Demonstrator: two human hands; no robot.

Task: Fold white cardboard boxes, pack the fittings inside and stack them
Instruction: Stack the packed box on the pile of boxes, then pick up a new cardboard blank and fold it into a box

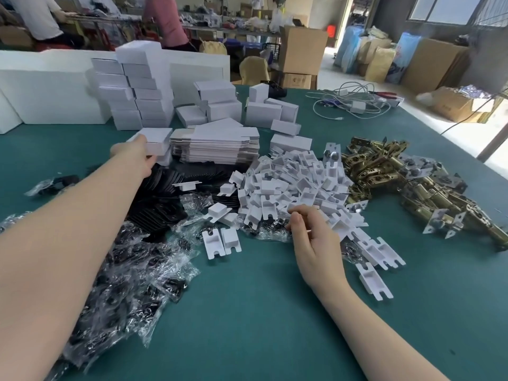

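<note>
The left hand [134, 155] grips a box [155, 140], far left. The right hand [310, 237], fingers loosely curled, touches the inserts [291, 180] near the centre.

We see everything from one wide camera worn on the person's head, looking forward and down at the green surface [247, 312]. It is close, so both arms reach out from the bottom of the picture. Far off, we see the back of the room.
</note>
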